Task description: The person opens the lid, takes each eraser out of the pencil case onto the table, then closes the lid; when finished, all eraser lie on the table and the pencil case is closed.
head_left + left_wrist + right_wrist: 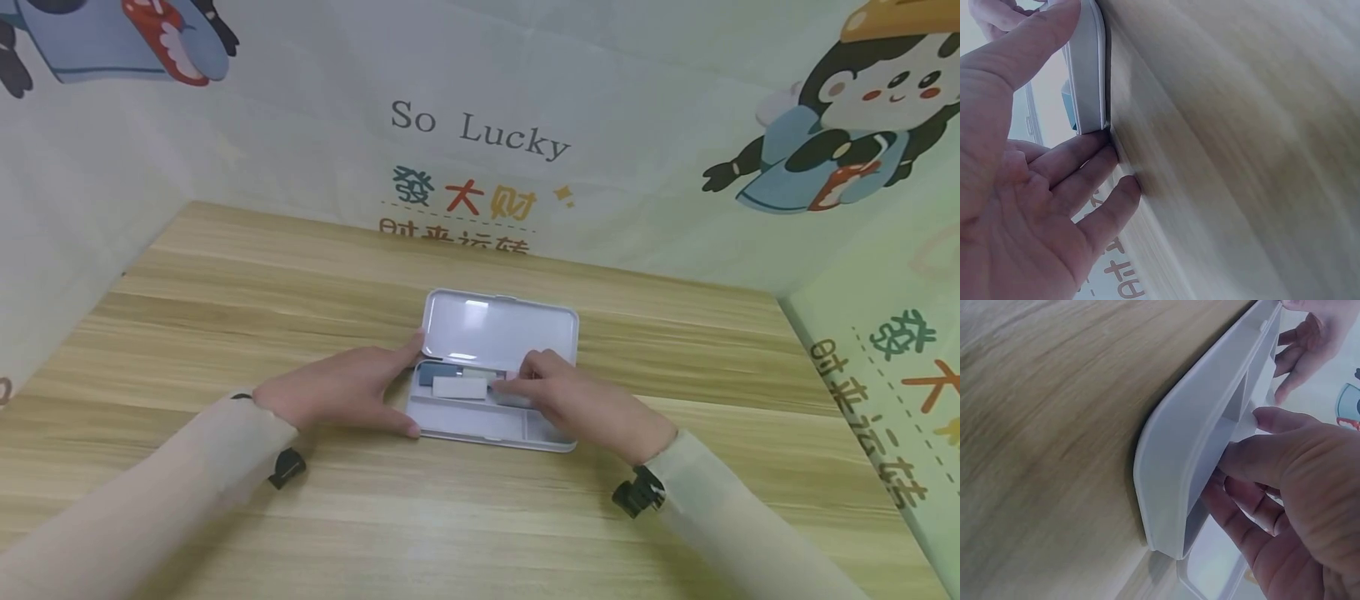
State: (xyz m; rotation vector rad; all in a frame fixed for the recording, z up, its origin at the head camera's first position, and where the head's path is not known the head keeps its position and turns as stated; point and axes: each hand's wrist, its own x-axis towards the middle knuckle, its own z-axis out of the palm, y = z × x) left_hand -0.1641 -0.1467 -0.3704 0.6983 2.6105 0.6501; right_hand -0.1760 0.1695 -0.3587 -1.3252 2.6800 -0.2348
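A white pencil case (pixel 474 422) lies on the wooden table with its lid (pixel 498 329) folded back. In its rear compartment are a white block (pixel 459 387) that looks like an eraser, a dark blue piece (pixel 438 373) and a pale greenish strip (pixel 478 375). My left hand (pixel 348 390) braces the case's left end, thumb at the front corner and extended fingers at the back. My right hand (pixel 573 400) reaches over the right end, fingertips bent down inside the rear compartment. In the right wrist view my right fingers (pixel 1238 515) and thumb dip past the case wall; anything between them is hidden.
The wooden tabletop (pixel 420 517) extends around the case. Behind it and at the sides hang pale cloth walls (pixel 300 142) with printed characters and lettering. Dark wrist mounts (pixel 639 492) sit on both sleeves.
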